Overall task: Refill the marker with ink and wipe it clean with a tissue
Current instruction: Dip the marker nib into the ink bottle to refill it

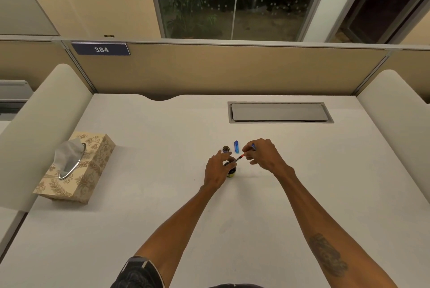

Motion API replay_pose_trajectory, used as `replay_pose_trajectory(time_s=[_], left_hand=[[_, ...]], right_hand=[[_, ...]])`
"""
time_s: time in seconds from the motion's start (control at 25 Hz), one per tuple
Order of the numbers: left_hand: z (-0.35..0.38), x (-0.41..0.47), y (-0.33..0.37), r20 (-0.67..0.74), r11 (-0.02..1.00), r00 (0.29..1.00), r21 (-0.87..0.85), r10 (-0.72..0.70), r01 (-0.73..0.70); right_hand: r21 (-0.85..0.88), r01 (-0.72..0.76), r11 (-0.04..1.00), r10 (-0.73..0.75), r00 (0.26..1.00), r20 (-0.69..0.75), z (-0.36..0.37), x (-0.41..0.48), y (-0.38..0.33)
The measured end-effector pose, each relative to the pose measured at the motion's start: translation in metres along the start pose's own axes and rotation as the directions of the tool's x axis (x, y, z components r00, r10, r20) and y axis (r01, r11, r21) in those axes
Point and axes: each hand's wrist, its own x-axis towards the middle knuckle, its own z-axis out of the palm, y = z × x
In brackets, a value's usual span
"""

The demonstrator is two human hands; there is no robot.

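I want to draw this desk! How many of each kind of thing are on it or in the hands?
Tissue box: 1
Ink bottle: 1
Bottle lid: 1
Blue marker cap: 1
Marker: 1
Total: 5

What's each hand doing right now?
Left hand: grip closed around the ink bottle, steadying it on the desk.
Right hand: grip closed on the marker.
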Motion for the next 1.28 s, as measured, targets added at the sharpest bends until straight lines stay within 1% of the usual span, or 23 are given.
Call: replay_pose_trajectory(time_s=[0.44,0.56,0.76,0.88,0.96,1.08,1.12,1.2,1.28], left_hand=[[-0.002,-0.004,-0.003,-0.015,0.997,1.0,-0.083,-0.007,0.005],[-0.002,-0.003,-0.004,-0.01,0.998,1.0,-0.067,-0.012,0.011],[-0.001,-0.002,-0.005,-0.016,0.998,1.0,-0.063,-0.023,0.022],[-0.001,-0.003,-0.007,-0.021,0.997,1.0,-0.075,-0.02,0.018],[-0.001,-0.002,-0.008,-0.015,0.998,1.0,-0.069,-0.011,0.01],[-0.003,-0.001,-0.007,-0.007,0.999,1.0,-0.04,-0.004,0.004],[-0.003,-0.001,-0.007,-0.002,1.0,1.0,-0.031,0.0,0.0],[-0.003,-0.001,-0.006,0.007,1.0,1.0,-0.016,0.016,-0.016],[-0.003,-0.001,-0.005,0.01,0.999,0.999,-0.01,0.031,-0.031]], right_hand=[[-0.043,0.021,0.999,-0.019,0.999,0.033,-0.001,-0.005,-0.004],[-0.059,0.013,0.998,-0.011,1.0,0.026,0.0,-0.006,-0.006],[-0.105,-0.038,0.994,0.035,0.999,-0.029,0.006,-0.006,-0.006],[-0.084,-0.082,0.993,0.079,0.996,-0.033,0.011,-0.006,-0.005],[-0.103,-0.078,0.992,0.077,0.997,-0.016,0.011,-0.006,-0.006],[-0.018,-0.049,0.999,0.05,0.998,0.031,0.007,-0.008,-0.008],[-0.021,-0.035,0.999,0.036,0.998,0.044,0.006,-0.007,-0.007],[-0.055,-0.034,0.998,0.035,0.999,0.031,0.005,-0.005,-0.005],[-0.049,-0.066,0.997,0.066,0.998,-0.007,0.007,-0.004,-0.005]])
